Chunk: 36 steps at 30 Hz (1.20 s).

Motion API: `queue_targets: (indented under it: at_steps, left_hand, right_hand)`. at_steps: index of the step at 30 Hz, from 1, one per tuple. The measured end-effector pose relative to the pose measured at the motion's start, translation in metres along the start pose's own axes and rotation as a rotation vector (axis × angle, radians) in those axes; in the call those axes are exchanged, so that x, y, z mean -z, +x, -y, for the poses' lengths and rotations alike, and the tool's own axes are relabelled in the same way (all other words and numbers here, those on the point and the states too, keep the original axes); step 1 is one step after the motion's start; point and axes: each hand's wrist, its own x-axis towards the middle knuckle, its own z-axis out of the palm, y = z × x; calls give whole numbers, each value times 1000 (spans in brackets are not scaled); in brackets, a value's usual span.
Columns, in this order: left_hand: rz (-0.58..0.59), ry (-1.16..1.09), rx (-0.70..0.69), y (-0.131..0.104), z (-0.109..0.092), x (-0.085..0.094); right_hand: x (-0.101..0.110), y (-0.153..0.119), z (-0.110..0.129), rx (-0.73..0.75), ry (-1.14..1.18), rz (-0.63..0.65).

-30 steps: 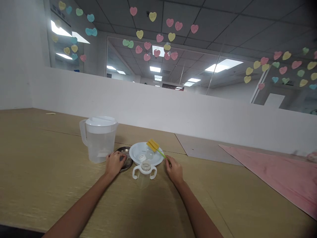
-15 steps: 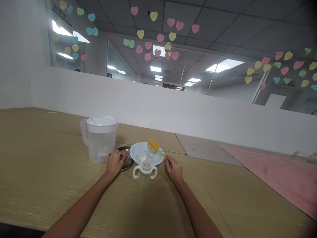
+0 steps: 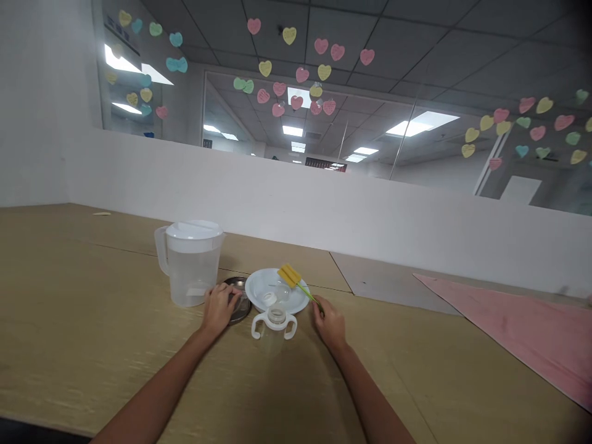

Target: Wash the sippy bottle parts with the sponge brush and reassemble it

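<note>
While your right hand (image 3: 331,321) is pinching the brush (image 3: 290,275), seemingly readying it, your left hand (image 3: 217,309) is hiding any hold, lifting likely needing steadiness.

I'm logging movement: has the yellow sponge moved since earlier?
No, the sponge keeps its place at the far edge of the white bowl; only the view shifted.

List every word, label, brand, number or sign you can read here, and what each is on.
None can be read.
Heart notes on the glass: faint marks, too small to read.
Dark marks at the upper left: too blurred to read.
Jug: a pale patch low on its side, no legible text.
Bottle, bowl and brush: no lettering to be made out.
</note>
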Motion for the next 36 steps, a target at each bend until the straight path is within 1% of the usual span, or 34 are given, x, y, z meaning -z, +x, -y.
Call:
queue_targets:
  at_steps: [2,5,9,13,17,20,24,27,30,34,36]
  left_hand:
    - [-21,4,-31,0,-1,2]
    - [-100,4,-60,1,0,4]
    - [-197,-20,-109,2,3,3]
    - [-251,-66,-177,3,5,0]
    - [-289,-121,-173,3,4,0]
    - [-294,-135,-135,3,6,0]
    - [-280,-132,-76,3,14,-5]
    - [-273,-132,-60,5,18,-9]
    - [-261,-153,-85,6,16,-8]
    - [-171,-153,-171,6,11,-2]
    - [-157,-131,-197,6,9,1]
  right_hand:
    - [-1,0,-1,-20,3,3]
    - [-1,-1,-3,-49,-1,-4]
    - [-3,-2,-5,-47,12,-23]
    - [-5,-3,-6,-45,44,-46]
    - [-5,-3,-5,-38,78,-27]
    - [-4,-3,-5,-65,81,-1]
    - [-4,-2,-6,-117,77,0]
    - [-5,-2,-7,-112,90,21]
    - [-5,-2,-7,-114,95,27]
    - [-3,-2,-5,-137,93,29]
    - [-2,-1,-3,-138,90,22]
